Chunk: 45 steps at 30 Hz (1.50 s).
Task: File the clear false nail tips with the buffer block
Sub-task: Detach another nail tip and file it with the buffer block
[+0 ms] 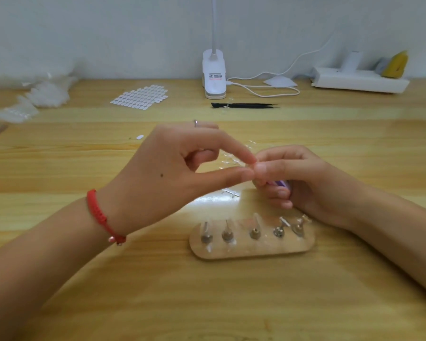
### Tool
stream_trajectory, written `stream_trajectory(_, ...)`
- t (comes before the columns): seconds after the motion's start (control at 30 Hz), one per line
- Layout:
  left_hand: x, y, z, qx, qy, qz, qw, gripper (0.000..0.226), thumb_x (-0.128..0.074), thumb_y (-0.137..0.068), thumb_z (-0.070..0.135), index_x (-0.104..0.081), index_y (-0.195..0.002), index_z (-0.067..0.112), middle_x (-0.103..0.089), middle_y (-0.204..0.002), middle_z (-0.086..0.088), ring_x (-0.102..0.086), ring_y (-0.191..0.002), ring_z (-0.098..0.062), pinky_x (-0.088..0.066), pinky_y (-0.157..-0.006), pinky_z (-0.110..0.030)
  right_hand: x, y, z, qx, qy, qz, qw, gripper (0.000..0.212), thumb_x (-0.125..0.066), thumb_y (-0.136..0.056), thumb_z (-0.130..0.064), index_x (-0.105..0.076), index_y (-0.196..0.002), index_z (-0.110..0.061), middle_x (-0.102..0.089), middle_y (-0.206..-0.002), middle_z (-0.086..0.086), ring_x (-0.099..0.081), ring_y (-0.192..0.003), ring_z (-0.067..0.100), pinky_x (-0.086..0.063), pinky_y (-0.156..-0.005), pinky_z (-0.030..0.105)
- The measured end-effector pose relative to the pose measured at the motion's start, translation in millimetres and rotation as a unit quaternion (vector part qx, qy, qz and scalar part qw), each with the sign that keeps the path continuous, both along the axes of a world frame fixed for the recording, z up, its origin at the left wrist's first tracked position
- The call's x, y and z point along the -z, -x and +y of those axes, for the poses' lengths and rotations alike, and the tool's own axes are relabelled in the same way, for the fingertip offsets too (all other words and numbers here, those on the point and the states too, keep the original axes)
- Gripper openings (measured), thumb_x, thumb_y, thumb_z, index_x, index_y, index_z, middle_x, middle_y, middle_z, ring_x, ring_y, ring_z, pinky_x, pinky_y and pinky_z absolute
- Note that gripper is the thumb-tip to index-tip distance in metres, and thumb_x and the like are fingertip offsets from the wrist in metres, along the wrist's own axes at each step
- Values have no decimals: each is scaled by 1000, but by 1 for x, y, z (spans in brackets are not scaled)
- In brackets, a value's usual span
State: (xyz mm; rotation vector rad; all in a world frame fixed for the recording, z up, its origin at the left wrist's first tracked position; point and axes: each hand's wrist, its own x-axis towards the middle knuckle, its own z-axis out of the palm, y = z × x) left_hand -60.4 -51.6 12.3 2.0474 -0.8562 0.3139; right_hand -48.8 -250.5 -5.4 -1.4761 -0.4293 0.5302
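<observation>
Left hand [182, 173]: thumb and forefinger are pinched together above the counter [84, 279], apparently on a clear nail tip [251, 165]. The tip is almost invisible between the fingertips, so this is not certain.

Right hand [303, 178]: the fingers are curled round the lilac buffer block [280, 184], with thumb and forefinger meeting the left pinch.

Assessment: the tip looks featherlight, thin, glossy and slippery, liable to flick away or crack if bent. Hold it by its side edges near the base, leaving the free edge exposed.
</observation>
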Motion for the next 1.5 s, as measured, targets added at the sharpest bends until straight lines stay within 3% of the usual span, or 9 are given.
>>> stream_trajectory(0.1,-1,2,-1,8,-32,-20,999,24,-75,-75,36,-72,-94,23,-30,-58,-2,-30,-52,-9,-25,-55,-10,-2,-1,-1,-25,-4,7,1000,18,-61,-73,-15,-68,-57,-21,-43,-50,-9,-34,-44,6,-31,-40,16)
stream_trajectory(0.27,-1,4,-4,4,-40,-29,999,25,-75,-73,34,-73,-95,20,-28,-59,8,-31,-54,-7,-27,-56,-13,0,-3,-4,-63,-6,3,998,9,-70,-68,-16,-67,-60,-20,-45,-54,-9,-36,-45,4,-34,-40,16)
stream_trajectory(0.37,-2,4,-4,-15,-5,7,1000,23,-77,-72,35,-73,-93,25,-29,-59,10,-29,-53,-8,-24,-54,-14,3,-5,-1,-18,-21,7,1000,12,-69,-74,-28,-72,-64,-23,-47,-58,-10,-34,-44,2,-33,-39,14)
stream_trajectory(0.53,1,16,-15,-57,46,58,996,20,-80,-66,42,-74,-81,31,-34,-56,12,-30,-51,-5,-24,-51,-11,5,-11,-1,100,-128,111,980,21,-67,-76,-38,-77,-66,-21,-47,-59,-8,-32,-42,2,-31,-37,14)
stream_trajectory(0.77,21,39,-38,-84,-36,62,994,27,-74,-62,56,-69,-73,33,-34,-58,11,-41,-57,-10,-31,-55,-24,10,-11,-1,91,-126,85,984,23,-67,-76,-40,-78,-76,-20,-47,-62,-7,-32,-46,4,-33,-39,15)
stream_trajectory(1.17,23,40,-40,-108,-71,51,990,28,-65,-63,61,-66,-74,35,-36,-59,13,-41,-56,-4,-30,-54,-24,11,-13,-1,87,-122,81,985,24,-70,-70,-42,-78,-75,-20,-48,-61,-7,-31,-45,4,-33,-38,15)
stream_trajectory(1.5,22,42,-40,-125,-108,32,986,26,-60,-65,62,-66,-74,39,-33,-56,13,-40,-55,-1,-27,-54,-22,11,-12,-1,89,-123,75,985,22,-67,-77,-39,-77,-76,-20,-48,-61,-7,-33,-45,4,-34,-38,14)
